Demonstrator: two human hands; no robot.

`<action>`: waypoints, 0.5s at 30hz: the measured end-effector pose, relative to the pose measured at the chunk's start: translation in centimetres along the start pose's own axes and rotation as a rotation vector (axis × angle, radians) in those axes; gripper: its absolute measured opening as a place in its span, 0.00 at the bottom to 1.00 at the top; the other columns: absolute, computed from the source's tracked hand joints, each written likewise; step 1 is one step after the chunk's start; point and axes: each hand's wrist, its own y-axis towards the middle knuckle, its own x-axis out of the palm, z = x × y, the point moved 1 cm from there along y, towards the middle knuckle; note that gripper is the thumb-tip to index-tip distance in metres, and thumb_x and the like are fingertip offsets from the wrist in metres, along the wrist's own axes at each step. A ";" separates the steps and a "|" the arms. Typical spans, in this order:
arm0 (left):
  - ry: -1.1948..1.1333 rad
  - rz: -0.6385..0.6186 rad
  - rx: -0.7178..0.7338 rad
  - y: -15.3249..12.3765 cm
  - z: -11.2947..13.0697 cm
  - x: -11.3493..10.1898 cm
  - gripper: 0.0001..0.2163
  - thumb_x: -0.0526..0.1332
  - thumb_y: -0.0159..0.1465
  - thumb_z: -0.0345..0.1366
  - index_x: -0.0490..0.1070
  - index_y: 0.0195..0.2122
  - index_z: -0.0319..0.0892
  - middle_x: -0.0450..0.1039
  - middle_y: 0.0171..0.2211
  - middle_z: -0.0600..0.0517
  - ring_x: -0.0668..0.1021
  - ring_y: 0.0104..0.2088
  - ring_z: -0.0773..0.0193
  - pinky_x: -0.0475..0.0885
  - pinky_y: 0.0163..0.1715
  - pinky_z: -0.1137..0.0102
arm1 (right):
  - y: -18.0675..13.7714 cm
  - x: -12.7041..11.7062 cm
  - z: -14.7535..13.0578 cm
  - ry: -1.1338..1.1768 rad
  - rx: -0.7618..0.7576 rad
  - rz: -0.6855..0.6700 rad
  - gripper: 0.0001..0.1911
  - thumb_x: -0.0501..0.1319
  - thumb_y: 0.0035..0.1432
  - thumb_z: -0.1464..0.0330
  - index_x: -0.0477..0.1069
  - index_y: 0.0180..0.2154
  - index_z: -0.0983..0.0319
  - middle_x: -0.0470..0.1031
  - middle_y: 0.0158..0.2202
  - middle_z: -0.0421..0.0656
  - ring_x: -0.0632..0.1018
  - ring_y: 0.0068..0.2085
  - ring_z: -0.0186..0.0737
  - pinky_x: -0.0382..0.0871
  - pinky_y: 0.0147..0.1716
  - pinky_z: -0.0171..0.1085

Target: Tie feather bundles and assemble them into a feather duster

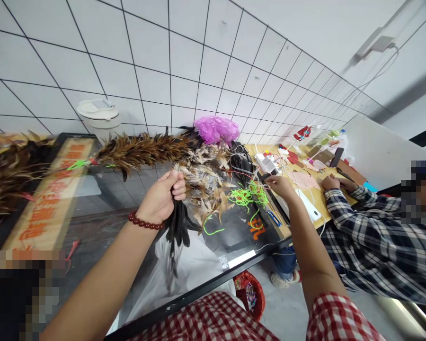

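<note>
Inside the left hand [160, 199], dark feathers [179, 227] hide their stems.

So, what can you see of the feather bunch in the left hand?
The bunch of feathers is dark, nearly black, and slim. The left hand grips it in a closed fist just below the pale quill ends, which stick up. The tips hang down in front of a white plastic bag.

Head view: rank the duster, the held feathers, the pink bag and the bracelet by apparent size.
1. duster
2. held feathers, nearer the camera, so unsure against the bag
3. pink bag
4. bracelet
</note>
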 end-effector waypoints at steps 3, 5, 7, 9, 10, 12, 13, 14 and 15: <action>0.016 -0.002 -0.001 -0.1 -0.1 0.2 0.10 0.64 0.59 0.36 0.64 0.28 0.38 0.53 0.18 0.60 0.58 0.16 0.77 0.54 0.15 0.81 | 3.6 1.2 -0.4 -0.280 0.051 0.129 0.20 0.50 0.60 0.74 0.72 0.51 0.62 0.73 0.53 0.49 0.74 0.49 0.42 0.65 0.46 0.36; 0.029 -0.005 0.000 -0.2 -0.3 0.3 0.10 0.64 0.59 0.37 0.64 0.28 0.38 0.53 0.18 0.60 0.58 0.16 0.77 0.55 0.15 0.81 | 5.0 1.7 -0.9 -0.327 0.025 0.077 0.21 0.52 0.58 0.75 0.71 0.52 0.61 0.71 0.55 0.49 0.74 0.51 0.41 0.65 0.46 0.34; 0.037 -0.008 -0.001 -0.2 -0.5 0.4 0.10 0.64 0.59 0.37 0.64 0.28 0.38 0.53 0.18 0.60 0.58 0.16 0.77 0.55 0.15 0.81 | 5.6 1.6 -1.2 -0.363 0.018 0.021 0.18 0.56 0.55 0.75 0.74 0.47 0.63 0.74 0.51 0.50 0.75 0.48 0.42 0.65 0.44 0.34; 0.042 -0.008 -0.007 -0.1 -0.7 0.4 0.11 0.63 0.60 0.38 0.64 0.28 0.38 0.53 0.18 0.60 0.58 0.16 0.77 0.55 0.15 0.81 | 5.4 0.6 -1.2 -0.416 0.038 -0.008 0.14 0.57 0.55 0.75 0.76 0.42 0.65 0.76 0.45 0.53 0.76 0.46 0.45 0.66 0.42 0.36; 0.044 -0.005 -0.012 -0.1 -0.9 0.4 0.11 0.63 0.60 0.38 0.64 0.28 0.38 0.53 0.18 0.60 0.58 0.16 0.77 0.55 0.15 0.81 | 5.1 -0.2 -1.2 -0.441 0.056 -0.003 0.13 0.56 0.56 0.74 0.76 0.42 0.66 0.76 0.43 0.55 0.76 0.45 0.47 0.67 0.41 0.37; 0.045 0.001 -0.019 0.0 -1.1 0.4 0.11 0.63 0.60 0.38 0.64 0.28 0.38 0.53 0.18 0.60 0.58 0.16 0.77 0.55 0.15 0.81 | 4.2 -2.1 -1.0 -0.492 0.099 0.043 0.16 0.54 0.58 0.73 0.74 0.45 0.67 0.76 0.43 0.58 0.77 0.44 0.50 0.67 0.40 0.40; 0.046 0.004 -0.022 0.0 -1.3 0.4 0.10 0.63 0.60 0.38 0.64 0.28 0.38 0.53 0.18 0.59 0.58 0.16 0.77 0.55 0.15 0.81 | 3.6 -3.2 -1.0 -0.518 0.118 0.073 0.17 0.53 0.59 0.72 0.73 0.47 0.67 0.75 0.43 0.59 0.77 0.44 0.50 0.67 0.40 0.41; 0.045 0.005 -0.027 0.0 -1.5 0.5 0.11 0.63 0.60 0.38 0.64 0.28 0.38 0.53 0.18 0.59 0.58 0.16 0.77 0.55 0.15 0.81 | 3.1 -4.2 -1.0 -0.543 0.128 0.093 0.17 0.53 0.59 0.71 0.72 0.48 0.66 0.76 0.43 0.58 0.77 0.43 0.51 0.67 0.39 0.41; 0.044 0.002 -0.032 0.0 -1.6 0.5 0.11 0.63 0.59 0.38 0.64 0.28 0.38 0.54 0.18 0.59 0.58 0.16 0.77 0.55 0.15 0.81 | 2.5 -5.2 -1.2 -0.565 0.126 0.092 0.17 0.53 0.59 0.70 0.73 0.47 0.66 0.76 0.42 0.57 0.77 0.43 0.50 0.67 0.38 0.41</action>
